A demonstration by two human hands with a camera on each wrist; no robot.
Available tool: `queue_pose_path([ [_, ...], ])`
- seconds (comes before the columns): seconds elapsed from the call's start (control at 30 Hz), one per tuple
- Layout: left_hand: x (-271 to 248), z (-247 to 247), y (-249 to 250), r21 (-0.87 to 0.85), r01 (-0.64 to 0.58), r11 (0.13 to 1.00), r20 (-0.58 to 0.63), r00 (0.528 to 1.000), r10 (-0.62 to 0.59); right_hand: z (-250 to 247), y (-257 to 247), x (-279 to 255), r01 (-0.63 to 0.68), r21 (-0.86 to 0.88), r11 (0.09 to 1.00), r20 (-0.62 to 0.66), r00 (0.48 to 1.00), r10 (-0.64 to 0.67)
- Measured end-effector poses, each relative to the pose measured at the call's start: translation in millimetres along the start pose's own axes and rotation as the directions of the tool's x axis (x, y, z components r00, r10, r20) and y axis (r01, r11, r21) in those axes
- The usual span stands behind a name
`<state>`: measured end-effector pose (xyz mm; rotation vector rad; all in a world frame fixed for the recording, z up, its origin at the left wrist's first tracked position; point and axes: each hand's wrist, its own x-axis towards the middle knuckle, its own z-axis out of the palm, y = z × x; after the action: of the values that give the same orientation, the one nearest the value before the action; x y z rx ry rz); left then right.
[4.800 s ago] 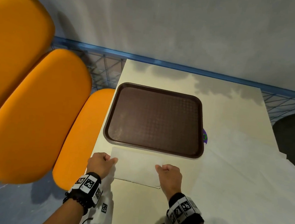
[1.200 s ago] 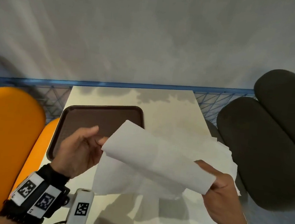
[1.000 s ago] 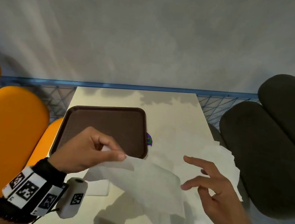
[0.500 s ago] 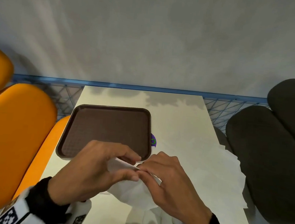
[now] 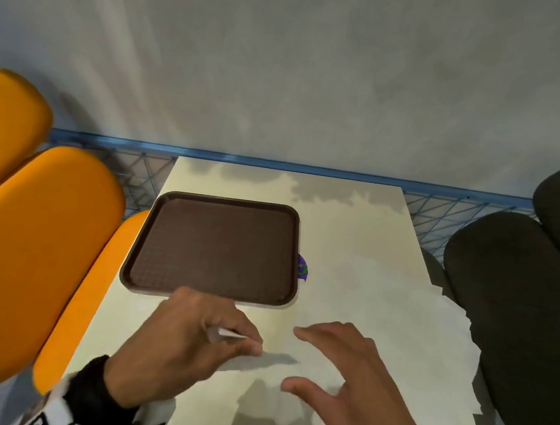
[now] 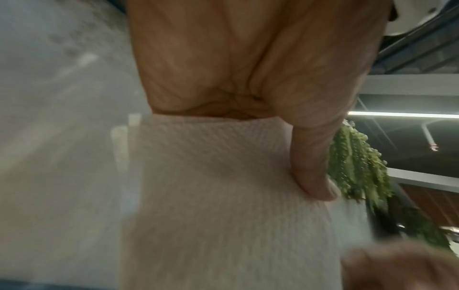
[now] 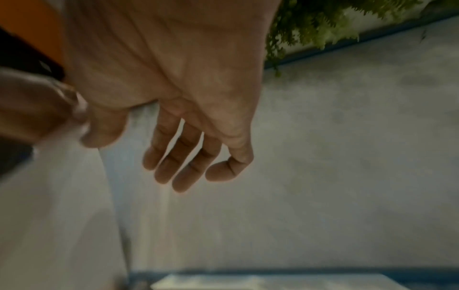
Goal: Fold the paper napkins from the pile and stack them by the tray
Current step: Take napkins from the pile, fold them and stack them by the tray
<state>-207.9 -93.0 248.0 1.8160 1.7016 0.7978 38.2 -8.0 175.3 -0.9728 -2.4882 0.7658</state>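
Note:
A brown tray [image 5: 214, 247] lies on the left half of the cream table [image 5: 354, 239]. Just in front of the tray my left hand [image 5: 247, 340] pinches a folded white napkin [image 5: 230, 334] a little above the table. Only a sliver of the napkin shows past the fingers. In the left wrist view the napkin [image 6: 223, 196] fills the middle, with my thumb [image 6: 313, 176] pressed on it. My right hand [image 5: 293, 359] hovers to the right, fingers spread and holding nothing, above the loose pile of white napkins [image 5: 423, 343]. The right wrist view shows its fingers [image 7: 188, 166] extended.
Orange seat cushions [image 5: 31, 258] run along the table's left edge and dark cushions [image 5: 516, 317] along its right. A blue wire rail [image 5: 276, 163] and a grey wall close off the far side. A purple sticker [image 5: 302, 268] peeks out at the tray's right rim.
Half a second ago both hands pinched the napkin together. The right hand has let go and moved right, fingers spread. The left hand keeps the folded napkin in front of the tray.

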Motion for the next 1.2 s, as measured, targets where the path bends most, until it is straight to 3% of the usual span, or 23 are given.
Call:
queue_pose_path([
  [0.07, -3.5, 16.1, -1.8, -0.018, -0.002, 1.0, 0.058, 0.998, 0.003, 11.5, -20.5, 8.9, 0.123, 0.041, 0.992, 0.081, 0.989, -0.126],
  [0.13, -7.2, 12.7, -4.7, -0.055, 0.005, 0.998, 0.031, 1.0, -0.003, 22.2, -26.4, 15.3, 0.182, 0.103, 0.978, 0.11, 0.975, -0.193],
  [0.2, -12.6, -2.0, -13.7, -0.104, 0.031, 0.994, -0.096, 0.994, -0.041, 25.0, -19.8, 17.8, 0.132, 0.156, 0.979, 0.119, 0.981, -0.151],
  [0.27, -20.3, -16.7, -29.5, -0.217, 0.094, 0.972, -0.248, 0.958, -0.148, 23.3, -14.0, 20.6, 0.12, 0.121, 0.985, 0.141, 0.981, -0.136],
  [0.3, -23.0, -21.5, -37.6, -0.281, 0.121, 0.952, -0.261, 0.945, -0.197, 23.5, -12.8, 23.1, 0.12, 0.111, 0.987, 0.162, 0.977, -0.138],
  [0.37, -24.8, -22.4, -49.9, -0.335, 0.211, 0.918, -0.089, 0.963, -0.254, 24.1, -16.4, 32.3, 0.114, 0.122, 0.986, 0.211, 0.968, -0.138],
  [0.43, -24.8, -11.4, -59.8, -0.26, 0.33, 0.908, 0.157, 0.942, -0.297, 27.1, -26.8, 43.6, 0.108, 0.137, 0.985, 0.26, 0.955, -0.141],
  [0.47, -24.4, -5.1, -66.8, -0.236, 0.354, 0.905, 0.209, 0.928, -0.308, 30.4, -31.8, 48.2, 0.099, 0.161, 0.982, 0.286, 0.948, -0.142],
  [0.53, -23.7, 3.5, -83.7, -0.266, 0.36, 0.894, 0.178, 0.93, -0.321, 39.1, -37.8, 56.5, 0.025, 0.242, 0.97, 0.334, 0.936, -0.108],
  [0.6, -29.6, 4.7, -106.3, -0.367, 0.41, 0.835, 0.14, 0.912, -0.386, 54.7, -32.7, 61.1, -0.188, 0.318, 0.929, 0.432, 0.901, 0.034],
  [0.7, -46.6, 4.7, -149.2, -0.537, 0.575, 0.617, 0.197, 0.797, -0.572, 95.2, -12.7, 59.9, -0.53, 0.356, 0.77, 0.567, 0.777, 0.273],
  [0.77, -58.8, 14.7, -185.1, -0.532, 0.674, 0.512, 0.231, 0.698, -0.678, 132.4, 3.7, 56.2, -0.705, 0.414, 0.576, 0.605, 0.686, 0.405],
  [0.83, -66.7, 26.4, -217.9, -0.47, 0.754, 0.459, 0.232, 0.607, -0.76, 164.6, 7.7, 58.6, -0.809, 0.452, 0.376, 0.652, 0.588, 0.48],
  [0.9, -70.4, 32.0, -245.3, -0.449, 0.798, 0.401, 0.221, 0.535, -0.816, 188.4, 0.6, 69.5, -0.836, 0.491, 0.243, 0.659, 0.539, 0.525],
  [0.97, -67.4, 30.7, -265.8, -0.469, 0.802, 0.37, 0.199, 0.504, -0.841, 203.0, -5.5, 82.8, -0.819, 0.521, 0.239, 0.6, 0.551, 0.58],
  [1.07, -54.3, 24.9, -290.4, -0.419, 0.799, 0.43, 0.141, 0.526, -0.839, 220.5, -4.9, 100.9, -0.755, 0.554, 0.351, 0.441, 0.624, 0.646],
  [1.2, -42.2, 26.1, -311.7, -0.311, 0.815, 0.489, 0.018, 0.519, -0.854, 246.5, -2.9, 117.8, -0.771, 0.422, 0.476, 0.242, 0.602, 0.761],
])
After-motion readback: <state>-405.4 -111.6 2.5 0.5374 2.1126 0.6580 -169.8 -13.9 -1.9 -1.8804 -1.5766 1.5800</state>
